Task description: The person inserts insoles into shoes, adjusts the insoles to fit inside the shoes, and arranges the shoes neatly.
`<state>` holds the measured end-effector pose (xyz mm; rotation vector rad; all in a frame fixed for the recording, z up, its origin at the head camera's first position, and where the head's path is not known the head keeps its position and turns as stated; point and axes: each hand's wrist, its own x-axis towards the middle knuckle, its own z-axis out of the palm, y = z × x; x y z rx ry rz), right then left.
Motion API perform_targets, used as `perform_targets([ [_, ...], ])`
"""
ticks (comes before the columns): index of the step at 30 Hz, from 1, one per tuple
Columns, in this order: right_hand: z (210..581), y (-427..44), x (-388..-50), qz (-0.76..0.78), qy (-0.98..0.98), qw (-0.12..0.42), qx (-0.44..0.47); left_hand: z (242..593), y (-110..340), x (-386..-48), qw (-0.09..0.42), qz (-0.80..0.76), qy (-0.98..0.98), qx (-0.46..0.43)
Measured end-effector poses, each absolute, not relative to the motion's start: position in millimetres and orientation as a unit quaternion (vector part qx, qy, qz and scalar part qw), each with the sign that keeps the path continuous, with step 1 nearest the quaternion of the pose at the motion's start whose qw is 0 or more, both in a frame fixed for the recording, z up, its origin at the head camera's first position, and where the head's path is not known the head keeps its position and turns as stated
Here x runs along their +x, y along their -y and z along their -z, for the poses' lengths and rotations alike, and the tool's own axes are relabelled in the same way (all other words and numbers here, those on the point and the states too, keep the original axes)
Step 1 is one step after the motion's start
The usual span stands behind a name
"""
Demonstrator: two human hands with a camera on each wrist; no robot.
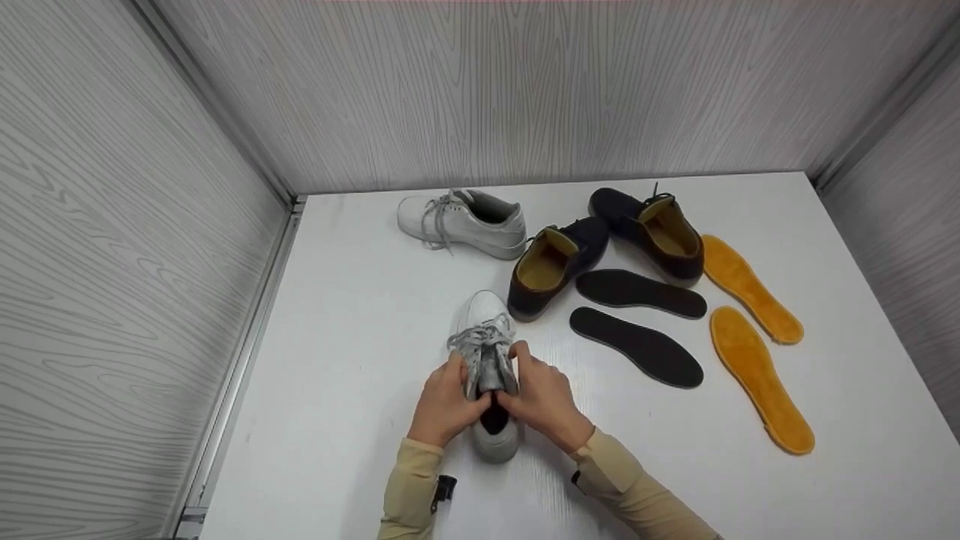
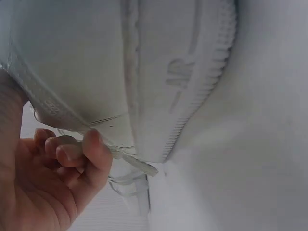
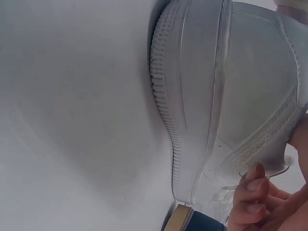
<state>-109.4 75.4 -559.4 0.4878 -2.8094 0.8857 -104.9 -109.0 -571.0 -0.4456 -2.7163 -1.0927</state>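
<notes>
A white lace-up sneaker [image 1: 496,448] stands upright on the table, its toe pointing away from me. My left hand [image 1: 444,405] grips the left edge of its opening, and my right hand [image 1: 547,396] grips the right edge. Both thumbs reach over the collar into the dark opening, close to the tongue. The left wrist view has the sneaker's side [image 2: 77,57] close up, with curled fingers [image 2: 96,149] near the laces. In the right wrist view, the other side [image 3: 260,72] shows, with fingers [image 3: 252,192] by the eyelet edge. The sneaker's inside is mostly hidden.
Another white sneaker [image 1: 465,223] stands at the back. Two dark shoes with tan linings, one nearer [image 1: 529,304] and one farther [image 1: 686,266], stand to the right. Beside them lie black insoles [image 1: 641,292] [image 1: 637,346] and orange insoles [image 1: 750,289] [image 1: 763,382]. Panels enclose the white table [image 1: 322,360].
</notes>
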Motion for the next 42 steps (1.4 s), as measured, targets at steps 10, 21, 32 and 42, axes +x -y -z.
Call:
perform_targets([
  [10,555.4,-76.1,-117.5,-0.303,0.923,0.152,0.18,560.9,102.2,-109.5,0.105,0.314,0.93,-0.157],
  [21,553.5,-73.1,-122.5,-0.317,0.906,0.188,0.207,563.9,104.5,-109.6,0.166,0.31,0.919,-0.18],
  [32,545.9,-71.5,-136.8,-0.308,0.898,0.209,0.234,555.9,104.1,-125.1,0.185,0.291,0.917,-0.202],
  [42,543.1,-69.2,-146.9,-0.295,0.899,0.219,0.237,550.8,103.8,-139.9,0.167,0.301,0.916,-0.208],
])
